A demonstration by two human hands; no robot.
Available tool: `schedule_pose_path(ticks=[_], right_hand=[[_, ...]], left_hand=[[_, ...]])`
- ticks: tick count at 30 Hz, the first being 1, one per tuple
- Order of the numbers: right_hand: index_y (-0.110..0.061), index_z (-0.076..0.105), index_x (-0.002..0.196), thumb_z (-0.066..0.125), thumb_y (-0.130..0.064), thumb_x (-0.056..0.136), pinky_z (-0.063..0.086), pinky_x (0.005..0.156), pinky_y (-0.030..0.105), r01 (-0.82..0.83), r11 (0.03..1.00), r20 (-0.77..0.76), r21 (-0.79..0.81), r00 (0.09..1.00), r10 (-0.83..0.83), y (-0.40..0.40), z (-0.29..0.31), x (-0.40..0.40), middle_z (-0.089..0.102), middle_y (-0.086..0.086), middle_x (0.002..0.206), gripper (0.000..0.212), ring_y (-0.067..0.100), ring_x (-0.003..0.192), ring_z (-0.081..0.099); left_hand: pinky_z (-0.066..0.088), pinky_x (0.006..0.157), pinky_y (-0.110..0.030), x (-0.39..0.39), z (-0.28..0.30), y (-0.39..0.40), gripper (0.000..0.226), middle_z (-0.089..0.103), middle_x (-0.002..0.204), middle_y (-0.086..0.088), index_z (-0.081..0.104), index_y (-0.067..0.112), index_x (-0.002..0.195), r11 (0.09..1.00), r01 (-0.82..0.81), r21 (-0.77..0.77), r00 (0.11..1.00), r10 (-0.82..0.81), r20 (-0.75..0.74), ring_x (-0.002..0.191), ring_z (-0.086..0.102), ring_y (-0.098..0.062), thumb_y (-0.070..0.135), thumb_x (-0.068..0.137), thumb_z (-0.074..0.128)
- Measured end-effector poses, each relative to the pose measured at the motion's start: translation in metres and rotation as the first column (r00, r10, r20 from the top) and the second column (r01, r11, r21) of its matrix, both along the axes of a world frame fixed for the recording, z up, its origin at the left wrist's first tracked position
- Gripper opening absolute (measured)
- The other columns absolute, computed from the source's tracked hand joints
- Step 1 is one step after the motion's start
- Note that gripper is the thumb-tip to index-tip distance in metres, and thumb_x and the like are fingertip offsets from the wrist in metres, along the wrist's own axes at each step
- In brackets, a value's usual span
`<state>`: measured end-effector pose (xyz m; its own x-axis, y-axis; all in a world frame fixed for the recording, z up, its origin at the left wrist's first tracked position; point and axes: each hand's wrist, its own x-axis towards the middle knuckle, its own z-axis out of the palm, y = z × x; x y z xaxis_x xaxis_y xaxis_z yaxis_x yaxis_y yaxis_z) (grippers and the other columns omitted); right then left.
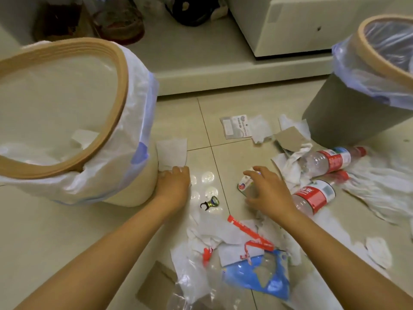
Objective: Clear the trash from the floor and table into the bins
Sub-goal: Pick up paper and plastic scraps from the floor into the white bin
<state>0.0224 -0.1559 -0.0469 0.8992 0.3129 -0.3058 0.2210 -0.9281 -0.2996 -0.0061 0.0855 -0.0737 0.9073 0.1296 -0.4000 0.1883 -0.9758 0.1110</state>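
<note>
Landmark: we take the cream bin [125, 175], lined with a white bag, as our reference.
Left hand [173, 186]: we see it just right of the bin's base, fingers pinched on the lower edge of a paper towel [171, 153] that leans against the bin wall.
Right hand [267, 190]: farther right of the bin, fingers curled over a small wrapper [244, 183] on the floor; we cannot tell whether it grips it.
Between the hands: a small metal ring [211, 202] on the tile.
Bottles [330, 159]: two, red-labelled, lying beyond the right hand.
Grey bin [342, 115]: far right, behind the bottles.
Other trash: torn tissues and a blue packet [257, 278] lie nearer us, below the right forearm.
</note>
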Motion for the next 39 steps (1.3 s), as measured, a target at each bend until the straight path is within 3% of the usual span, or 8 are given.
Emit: schedule_pose_path(ticks=[5,9,12,14,20,25,34,39], right_hand=[[-0.023,0.024,0.144,0.079,-0.04,0.067,0.046,0.093,0.043,0.04,0.983,-0.108,-0.18,0.992,-0.06,-0.005,-0.019,0.002,0.029,0.005,0.145,0.096,0.03,0.124,0.042],[-0.021,0.015,0.148,0.083,-0.043,0.063,0.044,0.095,0.044,0.087,0.966,-0.117,-0.245,0.986,-0.119,-0.005,-0.028,0.005,0.027,0.008,0.146,0.11,0.031,0.127,0.037],[-0.023,0.015,0.146,0.086,-0.045,0.057,0.041,0.099,0.046,0.159,0.962,-0.102,-0.221,0.978,-0.185,-0.005,-0.03,0.01,0.03,0.008,0.142,0.116,0.031,0.13,0.032],[-0.023,0.02,0.144,0.087,-0.042,0.056,0.04,0.1,0.044,0.196,0.967,-0.094,-0.162,0.972,-0.213,-0.005,-0.03,0.015,0.033,0.009,0.138,0.113,0.031,0.128,0.035],[-0.027,0.028,0.141,0.087,-0.034,0.053,0.037,0.102,0.045,0.199,0.977,-0.147,-0.083,0.967,-0.209,-0.002,-0.029,0.029,0.033,0.006,0.13,0.106,0.026,0.122,0.039],[-0.019,0.049,0.132,0.063,-0.01,0.082,0.045,0.091,0.036,0.208,0.969,-0.098,0.136,0.976,-0.196,0.0,-0.028,0.03,0.042,0.002,0.123,0.052,0.023,0.109,0.053],[-0.013,0.064,0.109,0.06,-0.011,0.088,0.047,0.084,0.031,0.38,0.751,0.195,0.541,0.811,-0.551,-0.02,-0.011,0.068,0.066,0.0,0.104,0.021,0.018,0.098,0.057],[-0.009,0.067,0.1,0.062,-0.019,0.089,0.03,0.109,0.043,0.316,0.92,0.419,0.231,0.822,-0.387,-0.05,-0.014,0.097,0.043,0.01,0.144,0.016,0.027,0.138,0.026]], left_hand=[[0.051,0.067,-0.023,0.017,0.003,-0.003,0.029,0.059,0.083,-0.004,0.051,0.018,0.107,0.729,-0.196,-0.655,0.96,0.28,0.024,0.074,0.063,-0.018,-0.001,0.086,0.054],[0.042,0.087,-0.034,0.046,-0.003,0.008,0.06,0.049,0.133,-0.007,0.047,0.02,0.131,0.966,0.012,-0.259,0.937,0.079,0.341,0.122,0.044,-0.027,0.013,0.077,0.072],[0.028,0.108,-0.047,0.057,-0.013,0.013,0.083,0.007,0.158,-0.014,0.02,0.027,0.149,0.991,-0.111,-0.079,0.989,0.118,0.09,0.143,0.012,-0.036,0.04,0.083,0.069],[0.036,0.099,-0.046,0.058,-0.018,0.012,0.082,0.014,0.154,-0.016,0.013,0.028,0.151,0.987,-0.159,-0.015,0.987,0.16,0.028,0.137,0.022,-0.038,0.049,0.087,0.061],[0.044,0.077,-0.034,0.072,-0.019,-0.005,0.058,0.059,0.12,-0.009,0.04,0.021,0.137,0.888,-0.122,-0.444,0.945,0.241,0.221,0.102,0.057,-0.03,0.017,0.085,0.065],[0.039,0.074,-0.026,0.109,0.0,-0.046,0.047,0.057,0.1,0.0,0.053,0.021,0.127,0.706,-0.123,-0.697,0.913,0.356,0.2,0.089,0.053,-0.019,0.018,0.083,0.07],[0.05,0.079,-0.028,0.171,-0.014,-0.098,0.038,0.055,0.104,0.005,0.056,0.019,0.12,0.482,-0.138,-0.865,0.878,0.464,0.118,0.09,0.055,-0.014,0.019,0.085,0.071],[0.041,0.096,-0.036,0.185,-0.04,-0.108,0.019,0.065,0.11,0.003,0.07,0.025,0.104,0.791,0.048,-0.61,0.873,0.264,0.41,0.111,0.056,-0.021,0.022,0.085,0.068]])
